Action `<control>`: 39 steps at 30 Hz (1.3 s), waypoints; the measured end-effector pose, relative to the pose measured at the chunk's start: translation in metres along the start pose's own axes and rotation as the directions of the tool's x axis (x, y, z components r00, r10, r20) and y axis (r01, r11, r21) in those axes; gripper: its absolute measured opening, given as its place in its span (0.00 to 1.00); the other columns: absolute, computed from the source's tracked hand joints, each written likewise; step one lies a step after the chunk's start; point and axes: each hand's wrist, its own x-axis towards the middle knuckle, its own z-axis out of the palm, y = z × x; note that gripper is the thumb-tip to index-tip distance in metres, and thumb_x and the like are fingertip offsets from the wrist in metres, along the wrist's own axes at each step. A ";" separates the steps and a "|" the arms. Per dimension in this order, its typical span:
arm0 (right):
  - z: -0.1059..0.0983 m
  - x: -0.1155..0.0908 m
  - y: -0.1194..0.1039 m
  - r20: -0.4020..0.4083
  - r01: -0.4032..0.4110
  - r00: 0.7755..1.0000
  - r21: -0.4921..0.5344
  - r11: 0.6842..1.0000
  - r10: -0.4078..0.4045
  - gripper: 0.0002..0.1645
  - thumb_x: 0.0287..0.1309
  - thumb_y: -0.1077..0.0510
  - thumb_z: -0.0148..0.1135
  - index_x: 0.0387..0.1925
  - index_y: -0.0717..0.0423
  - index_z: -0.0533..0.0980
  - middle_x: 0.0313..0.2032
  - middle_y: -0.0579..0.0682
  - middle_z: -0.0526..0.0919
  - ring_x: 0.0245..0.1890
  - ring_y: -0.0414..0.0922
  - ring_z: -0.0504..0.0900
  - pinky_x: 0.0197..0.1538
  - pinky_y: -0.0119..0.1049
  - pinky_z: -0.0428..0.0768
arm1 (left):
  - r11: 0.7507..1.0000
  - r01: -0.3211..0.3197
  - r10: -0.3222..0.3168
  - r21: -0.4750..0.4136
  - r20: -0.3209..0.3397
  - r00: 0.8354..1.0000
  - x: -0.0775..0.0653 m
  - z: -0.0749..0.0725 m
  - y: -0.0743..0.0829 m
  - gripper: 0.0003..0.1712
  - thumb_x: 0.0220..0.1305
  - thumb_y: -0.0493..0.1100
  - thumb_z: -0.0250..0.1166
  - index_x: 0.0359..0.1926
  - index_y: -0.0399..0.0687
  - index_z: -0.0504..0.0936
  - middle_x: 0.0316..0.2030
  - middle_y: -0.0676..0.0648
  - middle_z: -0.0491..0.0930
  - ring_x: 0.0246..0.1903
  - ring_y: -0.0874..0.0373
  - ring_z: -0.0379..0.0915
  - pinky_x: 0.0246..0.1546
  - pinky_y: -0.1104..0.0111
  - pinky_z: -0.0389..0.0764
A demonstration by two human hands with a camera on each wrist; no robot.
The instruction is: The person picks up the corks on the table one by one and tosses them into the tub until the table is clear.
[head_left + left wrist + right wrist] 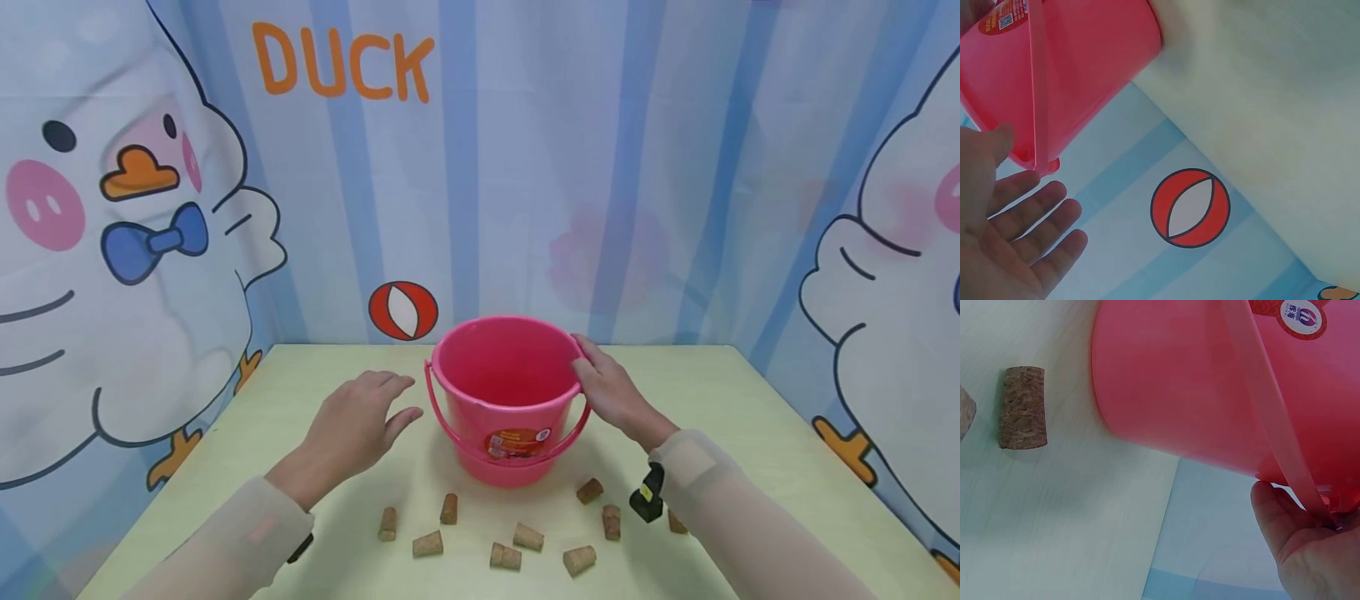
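Observation:
A pink plastic bucket stands upright on the table, its handle hanging down across the front below an orange-red label. My right hand grips the rim on the right side, close to where the handle joins. In the right wrist view its fingers reach behind the bucket wall near the handle joint. Just left of the bucket my left hand is held with fingers extended and nothing in it. The left wrist view shows those fingers spread beside the handle's joint.
Several corks lie scattered in front of the bucket, among them a cork at left and a darker cork nearer the right arm. Another cork is partly hidden by the right sleeve. A duck-print curtain hangs behind the table.

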 end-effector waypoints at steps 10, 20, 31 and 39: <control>0.000 0.000 0.000 0.000 -0.002 1.000 0.005 1.000 0.002 0.36 0.77 0.52 0.43 0.81 0.53 0.50 0.70 0.60 0.70 0.64 0.61 0.74 0.58 0.53 0.82 | 0.998 0.040 -0.032 -0.056 0.133 0.991 -0.005 0.003 -0.006 0.29 0.63 0.54 0.73 0.61 0.46 0.83 0.56 0.43 0.84 0.58 0.43 0.79 0.53 0.49 0.84; -0.001 -0.001 0.001 -0.003 -0.001 1.000 -0.009 1.000 0.001 0.37 0.77 0.52 0.43 0.81 0.55 0.48 0.72 0.60 0.67 0.67 0.62 0.71 0.60 0.55 0.80 | 0.996 0.042 -0.023 -0.074 0.239 0.971 -0.009 0.005 -0.009 0.27 0.63 0.55 0.73 0.58 0.47 0.85 0.55 0.45 0.84 0.57 0.46 0.79 0.52 0.50 0.84; 0.001 0.000 0.001 -0.019 -0.006 1.000 -0.006 1.000 0.006 0.38 0.75 0.52 0.47 0.81 0.53 0.51 0.70 0.59 0.69 0.65 0.61 0.73 0.56 0.52 0.83 | 0.993 0.076 -0.043 -0.087 0.336 0.941 -0.011 0.010 -0.012 0.25 0.60 0.54 0.75 0.55 0.49 0.87 0.50 0.48 0.87 0.55 0.47 0.81 0.54 0.50 0.83; 0.001 0.001 0.003 -0.026 -0.014 1.000 -0.019 1.000 0.013 0.38 0.75 0.52 0.47 0.81 0.52 0.51 0.70 0.58 0.70 0.64 0.59 0.74 0.57 0.52 0.83 | 0.990 0.101 -0.050 -0.103 0.414 0.909 -0.016 0.014 -0.013 0.23 0.59 0.53 0.76 0.54 0.51 0.87 0.49 0.49 0.87 0.55 0.48 0.81 0.55 0.50 0.82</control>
